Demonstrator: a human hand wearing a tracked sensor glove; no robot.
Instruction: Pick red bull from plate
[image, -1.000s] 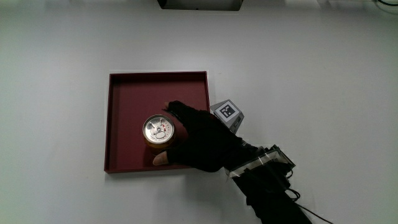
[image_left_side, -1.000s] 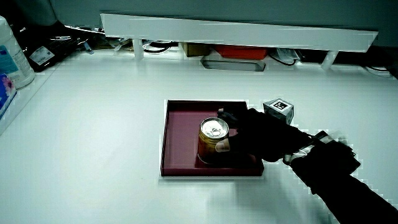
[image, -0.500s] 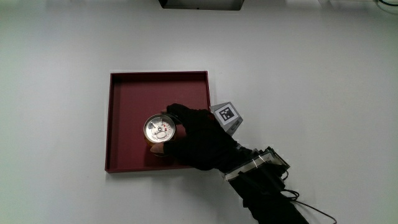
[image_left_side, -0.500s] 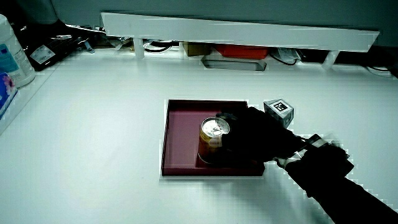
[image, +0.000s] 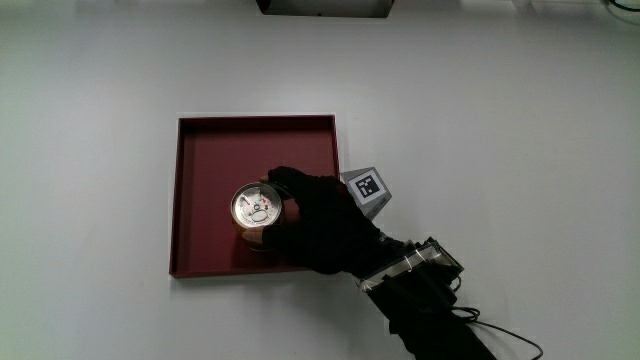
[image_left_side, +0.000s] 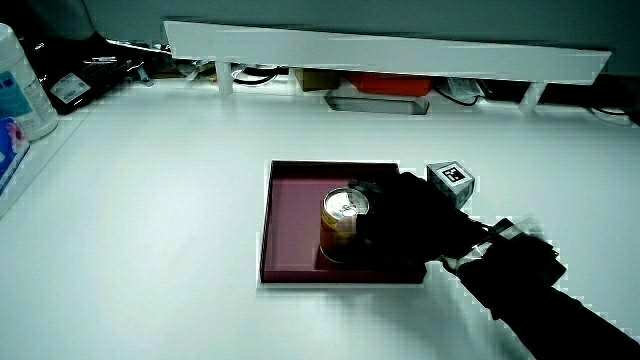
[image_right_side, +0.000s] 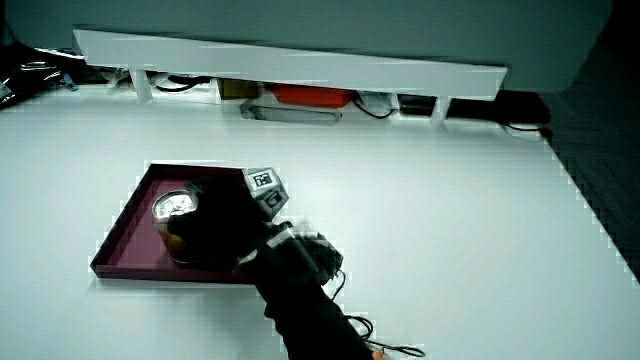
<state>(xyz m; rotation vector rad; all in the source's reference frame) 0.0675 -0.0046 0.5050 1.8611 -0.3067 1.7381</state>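
1. The hand (image: 320, 225) is now wrapping the can (image: 256, 207), its fingers closing round the can's side. A second ago a bare fingertip was showing at the can's edge nearer the person, with a gap to the palm; that gap is gone and the glove is pressing against the can.
2. The can is still standing upright on the dark red plate (image: 205, 150), in the part of the plate nearer the person, its silver top showing in the main view. In a side view (image_left_side: 343, 222) its base is looking seated on the plate, so no lift is showing yet.
3. The plate itself is sitting where it was on the white table (image: 90, 200); can and plate are holding the same places across the three moments.
4. The patterned cube (image: 366, 187) on the glove is riding just off the plate's rim, slightly shifted with the wrist.
5. Judgement: the grasp is looking settled, and the lift is what is remaining of the task.
6. Risk, as a guess: a tilted pull could be dragging the can's base against the plate's raised rim.
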